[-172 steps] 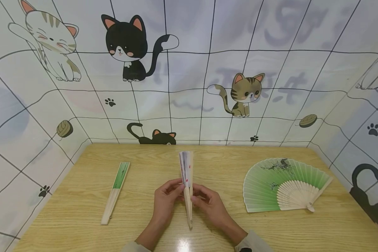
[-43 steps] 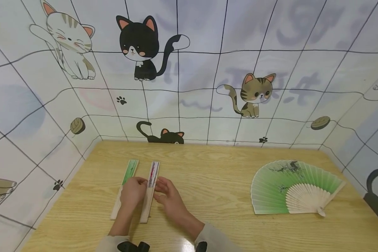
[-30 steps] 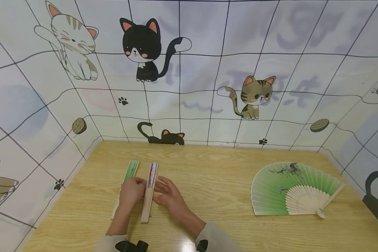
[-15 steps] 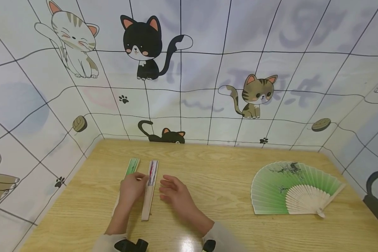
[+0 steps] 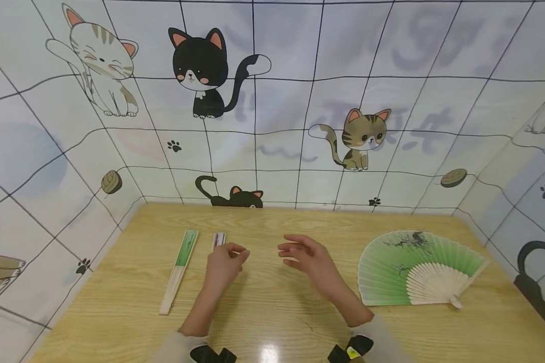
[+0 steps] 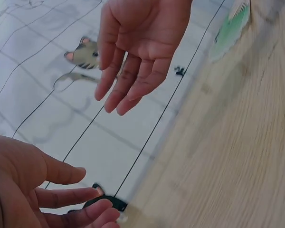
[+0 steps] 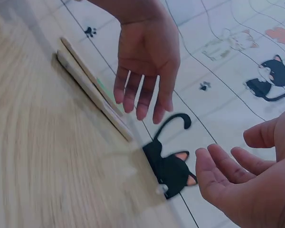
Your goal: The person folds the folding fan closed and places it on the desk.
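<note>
My left hand [image 5: 223, 267] hovers over the table with relaxed fingers and holds nothing. Beneath and behind it lies a folded fan with a purple-and-white patterned leaf [image 5: 219, 238]; in the head view most of it is hidden by the hand. To its left rests a folded green fan [image 5: 179, 269]. My right hand [image 5: 315, 264] is in the air right of centre, fingers loosely extended, palm facing the left hand. In the right wrist view both folded fans, the nearer one [image 7: 88, 88] included, lie side by side.
An opened green fan [image 5: 424, 269] with pale ribs lies at the table's right. Behind the wooden table [image 5: 272, 315] stands a white cloth wall [image 5: 281, 101] printed with cats and grid lines.
The patterned fan, earlier held upright between both hands at the centre, now lies beside the folded green fan. Both hands have left it and moved right, the right hand farther.
</note>
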`<state>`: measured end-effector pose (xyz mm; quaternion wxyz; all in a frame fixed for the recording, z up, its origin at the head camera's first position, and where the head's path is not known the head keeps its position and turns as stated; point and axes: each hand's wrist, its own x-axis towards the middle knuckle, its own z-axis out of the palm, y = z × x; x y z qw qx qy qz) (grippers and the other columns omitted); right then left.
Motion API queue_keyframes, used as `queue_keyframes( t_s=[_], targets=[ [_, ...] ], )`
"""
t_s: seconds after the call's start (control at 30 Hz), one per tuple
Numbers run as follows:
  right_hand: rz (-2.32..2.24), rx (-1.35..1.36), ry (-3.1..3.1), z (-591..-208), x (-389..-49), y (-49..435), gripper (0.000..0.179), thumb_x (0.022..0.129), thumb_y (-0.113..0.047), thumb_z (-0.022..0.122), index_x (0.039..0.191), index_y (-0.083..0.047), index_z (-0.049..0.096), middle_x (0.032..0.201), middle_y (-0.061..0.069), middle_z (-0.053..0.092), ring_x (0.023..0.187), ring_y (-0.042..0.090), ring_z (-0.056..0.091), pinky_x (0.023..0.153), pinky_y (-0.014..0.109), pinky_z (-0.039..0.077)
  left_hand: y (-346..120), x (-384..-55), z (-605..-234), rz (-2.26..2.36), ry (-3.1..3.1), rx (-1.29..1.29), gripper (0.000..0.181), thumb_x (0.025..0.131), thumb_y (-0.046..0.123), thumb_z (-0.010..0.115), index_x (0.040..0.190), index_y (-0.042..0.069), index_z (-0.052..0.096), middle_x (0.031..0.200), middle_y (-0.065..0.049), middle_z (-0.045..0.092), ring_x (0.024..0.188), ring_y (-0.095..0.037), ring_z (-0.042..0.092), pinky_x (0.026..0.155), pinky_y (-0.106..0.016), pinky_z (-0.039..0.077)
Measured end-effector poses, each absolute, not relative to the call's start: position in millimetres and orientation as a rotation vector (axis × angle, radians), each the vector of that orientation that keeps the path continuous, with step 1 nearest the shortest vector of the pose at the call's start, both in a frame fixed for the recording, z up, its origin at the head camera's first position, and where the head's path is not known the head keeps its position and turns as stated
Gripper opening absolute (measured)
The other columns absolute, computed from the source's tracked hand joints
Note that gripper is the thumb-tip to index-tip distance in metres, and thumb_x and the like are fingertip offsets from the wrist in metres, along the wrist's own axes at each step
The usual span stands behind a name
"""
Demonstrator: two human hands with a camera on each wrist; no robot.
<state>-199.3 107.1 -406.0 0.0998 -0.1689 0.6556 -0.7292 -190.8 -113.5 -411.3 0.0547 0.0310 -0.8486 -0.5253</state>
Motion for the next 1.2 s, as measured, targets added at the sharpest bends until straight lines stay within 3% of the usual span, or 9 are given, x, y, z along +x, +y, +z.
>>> queue_keyframes(
  t_s=[0.17,0.3,0.47,0.7,0.87,0.93,1.1,1.2],
  targets=[
    [-2.208,-0.412,2.0,-411,-196,158,0.039,0.1,-0.012,0.052,0.134,0.004,0.045,0.123,0.029,0.053,0.11,0.033,0.059,0.092,0.039,0.052,-79,-189,-420,-1.85,-2.508,-0.057,0.019,0.092,0.013,0.064,0.101,-0.004,0.068,0.085,-0.019,0.066,0.069,-0.031,0.064,0.055,-0.036,0.057],
    [-2.305,-0.422,2.02,-416,-192,200,0.032,0.101,-0.008,0.049,0.131,0.001,0.048,0.117,0.017,0.061,0.106,0.027,0.062,0.09,0.038,0.053,-49,-185,-430,-2.062,-2.444,-0.132,0.023,0.092,0.013,0.065,0.105,-0.006,0.066,0.089,-0.02,0.064,0.073,-0.033,0.064,0.062,-0.041,0.059],
    [-2.403,-0.411,2.014,-417,-181,247,0.031,0.102,-0.005,0.044,0.132,-0.002,0.049,0.117,0.008,0.062,0.108,0.021,0.062,0.093,0.037,0.05,-13,-176,-440,-2.195,-2.412,-0.179,0.021,0.091,0.009,0.065,0.104,-0.007,0.067,0.086,-0.015,0.064,0.069,-0.026,0.065,0.063,-0.037,0.059],
    [-2.702,-0.592,1.648,-429,-170,308,0.04,0.101,0.011,0.028,0.129,0.0,0.054,0.116,0.013,0.064,0.105,0.025,0.063,0.093,0.035,0.05,17,-167,-449,-2.466,-2.328,-0.212,0.025,0.091,0.005,0.063,0.11,-0.011,0.062,0.088,-0.014,0.065,0.071,-0.019,0.064,0.067,-0.035,0.06],
    [-2.803,-0.157,1.734,-434,-158,339,0.026,0.101,-0.004,0.044,0.121,-0.01,0.061,0.108,0.006,0.068,0.097,0.02,0.067,0.086,0.031,0.054,23,-164,-449,-2.569,-2.273,-0.212,0.027,0.09,0.003,0.063,0.111,-0.012,0.06,0.092,-0.014,0.065,0.076,-0.024,0.066,0.07,-0.037,0.06],
    [-2.808,0.017,1.821,-436,-155,347,0.024,0.1,-0.011,0.049,0.123,-0.01,0.057,0.106,0.002,0.068,0.095,0.016,0.067,0.084,0.029,0.055,27,-162,-449,-2.61,-2.259,-0.187,0.026,0.089,0.002,0.063,0.111,-0.012,0.061,0.091,-0.012,0.066,0.077,-0.023,0.067,0.07,-0.036,0.06],
    [-2.77,0.428,2.059,-440,-153,357,0.037,0.1,-0.021,0.052,0.134,-0.009,0.044,0.102,-0.009,0.066,0.09,0.005,0.066,0.078,0.022,0.055,38,-155,-450,-2.673,-2.246,-0.154,0.024,0.087,-0.003,0.062,0.11,-0.011,0.061,0.088,-0.009,0.066,0.078,-0.019,0.066,0.071,-0.035,0.06],
    [-2.844,0.687,1.995,-439,-156,365,0.028,0.099,-0.021,0.054,0.126,-0.014,0.052,0.096,-0.01,0.066,0.085,0.004,0.066,0.073,0.018,0.056,45,-151,-450,-2.695,-2.236,-0.167,0.026,0.086,-0.004,0.062,0.111,-0.012,0.061,0.088,-0.009,0.066,0.078,-0.02,0.067,0.071,-0.036,0.06]
  ],
)
